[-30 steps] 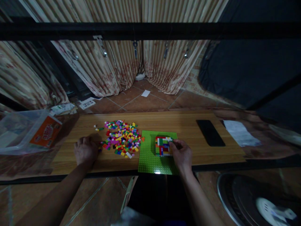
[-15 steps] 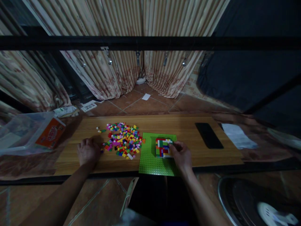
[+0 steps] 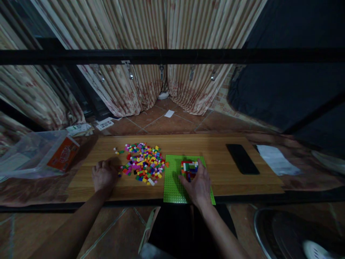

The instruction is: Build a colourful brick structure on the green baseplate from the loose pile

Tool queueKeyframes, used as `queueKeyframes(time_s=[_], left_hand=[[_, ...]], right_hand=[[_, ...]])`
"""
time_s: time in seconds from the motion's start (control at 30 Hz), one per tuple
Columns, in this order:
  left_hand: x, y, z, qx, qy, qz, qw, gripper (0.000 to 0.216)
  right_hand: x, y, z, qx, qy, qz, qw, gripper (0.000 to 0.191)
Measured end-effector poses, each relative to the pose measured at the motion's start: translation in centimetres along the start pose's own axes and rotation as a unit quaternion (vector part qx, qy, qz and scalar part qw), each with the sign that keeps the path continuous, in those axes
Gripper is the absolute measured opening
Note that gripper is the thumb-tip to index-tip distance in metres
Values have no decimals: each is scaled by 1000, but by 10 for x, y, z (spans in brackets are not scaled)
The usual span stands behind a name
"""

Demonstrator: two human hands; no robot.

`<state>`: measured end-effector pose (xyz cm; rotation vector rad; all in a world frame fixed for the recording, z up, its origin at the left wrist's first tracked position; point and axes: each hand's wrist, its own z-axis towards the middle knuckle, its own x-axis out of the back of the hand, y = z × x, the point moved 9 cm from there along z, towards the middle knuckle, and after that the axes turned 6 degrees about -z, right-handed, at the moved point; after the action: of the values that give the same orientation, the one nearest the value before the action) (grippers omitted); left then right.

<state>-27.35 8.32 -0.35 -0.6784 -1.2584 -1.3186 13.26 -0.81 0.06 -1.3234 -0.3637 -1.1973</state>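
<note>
A small square structure of toy bricks (image 3: 188,166), in red, white, green and other colours, sits on a green studded baseplate (image 3: 171,187). My right hand (image 3: 199,185) spans it, thumb at its left side and fingers at its right side, covering its lower right part. Left of the baseplate lies a loose pile of small coloured bricks (image 3: 144,163). My left hand (image 3: 104,176) rests on the wooden board at the pile's left edge, fingers curled in. Whatever may be under those fingers is hidden.
The wooden board (image 3: 215,144) carries a black phone-like slab (image 3: 242,159) on the right. A clear plastic box (image 3: 35,144) with an orange label stands at left. White paper (image 3: 277,160) lies beyond the board's right end. A dark bar (image 3: 172,56) crosses above.
My right hand has shifted from pinching the structure's right edge to spanning it with thumb and fingers. My left hand keeps its place by the pile. The view has tilted slightly.
</note>
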Motion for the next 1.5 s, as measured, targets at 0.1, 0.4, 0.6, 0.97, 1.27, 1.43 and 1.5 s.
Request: queueKeyframes(time_s=[0.1, 0.4, 0.6, 0.97, 1.27, 1.43, 1.5], left_hand=[[1, 0, -1, 0, 13, 22, 1000, 40], [2, 2, -4, -1, 17, 31, 999, 39], [1, -1, -4, 3, 21, 22, 1000, 39], [1, -2, -4, 3, 27, 16, 999, 38], [2, -1, -5, 14, 13, 18, 1000, 38], [1, -1, -5, 12, 17, 16, 1000, 39], [1, -1, -5, 15, 17, 15, 1000, 39]], right_hand=[[0, 7, 11, 29, -5, 28, 999, 89], [12, -7, 15, 83, 33, -6, 996, 69], [-12, -68, -6, 190, -17, 19, 981, 29], [-61, -75, 16, 145, -32, 9, 989, 23], [-61, -75, 11, 141, -85, 74, 984, 21], [-58, -78, 11, 138, -99, 138, 976, 21], [-59, -79, 11, 137, -101, 152, 974, 21]])
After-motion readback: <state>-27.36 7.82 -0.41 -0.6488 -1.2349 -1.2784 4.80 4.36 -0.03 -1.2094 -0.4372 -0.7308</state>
